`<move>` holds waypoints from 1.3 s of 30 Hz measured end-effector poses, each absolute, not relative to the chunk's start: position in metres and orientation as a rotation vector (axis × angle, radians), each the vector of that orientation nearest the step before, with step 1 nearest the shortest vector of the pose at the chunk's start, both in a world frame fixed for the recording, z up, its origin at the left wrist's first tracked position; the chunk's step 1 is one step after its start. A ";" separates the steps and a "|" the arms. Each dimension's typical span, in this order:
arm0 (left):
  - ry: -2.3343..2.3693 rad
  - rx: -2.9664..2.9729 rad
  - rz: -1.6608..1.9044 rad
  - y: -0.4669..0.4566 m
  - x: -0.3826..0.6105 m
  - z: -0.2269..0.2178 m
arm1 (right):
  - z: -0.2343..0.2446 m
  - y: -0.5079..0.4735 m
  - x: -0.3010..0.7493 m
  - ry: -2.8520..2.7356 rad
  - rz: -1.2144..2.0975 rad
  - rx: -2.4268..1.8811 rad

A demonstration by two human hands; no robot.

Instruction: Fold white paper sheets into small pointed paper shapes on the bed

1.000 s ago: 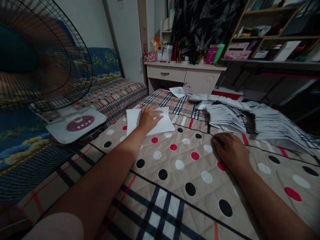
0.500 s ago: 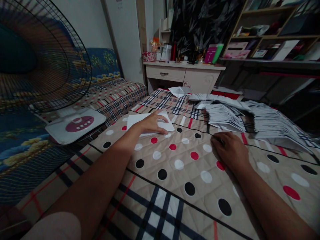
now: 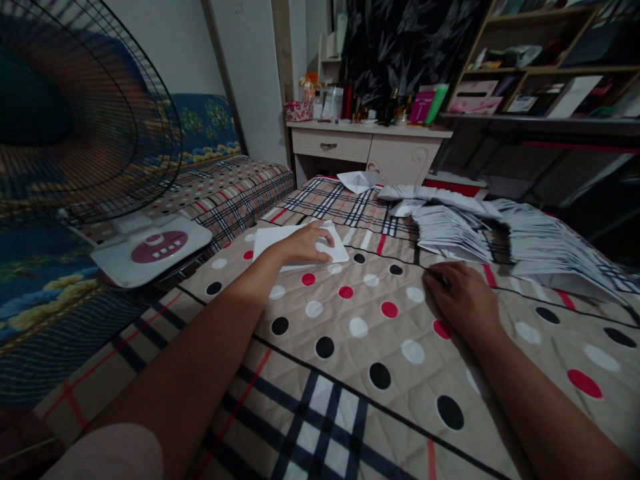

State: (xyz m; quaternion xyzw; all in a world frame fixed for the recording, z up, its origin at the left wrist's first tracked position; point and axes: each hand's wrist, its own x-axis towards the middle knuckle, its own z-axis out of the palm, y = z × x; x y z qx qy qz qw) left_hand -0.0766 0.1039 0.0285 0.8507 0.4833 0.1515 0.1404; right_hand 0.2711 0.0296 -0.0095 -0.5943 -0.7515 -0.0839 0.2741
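Note:
On the polka-dot bedspread (image 3: 350, 373) lies white folded paper (image 3: 270, 237). My left hand (image 3: 307, 243) rests over its right part, thumb and forefinger apart and curved, touching the sheets without pinching them. My right hand (image 3: 463, 293) lies on the bedspread with its fingers curled under. A dark gap shows by the thumb, and whether anything is inside I cannot make out. Just beyond that hand a stack of folded white papers (image 3: 447, 233) fans out. A larger stack of them (image 3: 555, 247) leans to its right.
Behind the stacks lies a long row of folded papers (image 3: 440, 195), with a single folded piece (image 3: 357, 181) to its left. A fan (image 3: 90, 113) stands close on the left above its white base (image 3: 155, 250). A white dresser (image 3: 330, 143) and shelves (image 3: 530, 73) are at the back.
The fingers of my left hand have drawn in slightly on the paper, the thumb shifting left. My right hand stays where it was.

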 end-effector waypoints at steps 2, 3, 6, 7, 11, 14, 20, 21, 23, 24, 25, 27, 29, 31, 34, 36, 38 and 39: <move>1.429 2.457 0.466 0.103 -0.075 0.029 | -0.010 0.030 0.271 -2.024 -0.225 -1.598; 1.444 2.462 0.481 0.102 -0.074 0.028 | -0.010 0.030 0.272 -2.028 -0.223 -1.599; 1.479 2.508 0.482 0.098 -0.068 0.026 | -0.011 0.031 0.273 -2.029 -0.215 -1.611; 1.496 2.537 0.474 0.096 -0.065 0.026 | -0.011 0.032 0.274 -2.026 -0.213 -1.613; 1.605 2.646 0.401 0.087 -0.047 0.031 | -0.012 0.033 0.275 -2.028 -0.204 -1.597; 1.665 2.658 0.406 0.083 -0.038 0.037 | -0.011 0.033 0.274 -2.023 -0.205 -1.600; 1.640 2.401 0.506 0.092 -0.047 0.034 | -0.009 0.031 0.272 -2.015 -0.216 -1.613; 1.595 2.352 0.533 0.095 -0.050 0.031 | -0.010 0.031 0.272 -2.014 -0.219 -1.613; 1.473 2.255 0.575 0.102 -0.055 0.023 | -0.010 0.031 0.273 -2.009 -0.227 -1.611; 1.419 2.209 0.589 0.105 -0.058 0.020 | -0.010 0.031 0.273 -2.003 -0.232 -1.612; 1.376 2.169 0.598 0.108 -0.060 0.016 | -0.010 0.032 0.273 -2.002 -0.232 -1.614; 1.327 2.111 0.615 0.112 -0.062 0.011 | -0.011 0.032 0.273 -2.005 -0.223 -1.621; 1.300 2.084 0.627 0.113 -0.064 0.009 | -0.011 0.032 0.273 -2.005 -0.210 -1.631; 1.288 2.077 0.633 0.113 -0.064 0.009 | -0.010 0.032 0.273 -2.007 -0.198 -1.631; 1.297 2.069 0.622 0.111 -0.064 0.012 | -0.010 0.032 0.273 -2.011 -0.196 -1.613; 1.305 2.062 0.615 0.110 -0.063 0.012 | -0.010 0.032 0.273 -2.012 -0.195 -1.604; 1.304 2.064 0.605 0.110 -0.063 0.012 | -0.011 0.033 0.274 -2.009 -0.194 -1.607; 1.304 2.067 0.605 0.110 -0.064 0.012 | -0.011 0.033 0.274 -2.007 -0.193 -1.612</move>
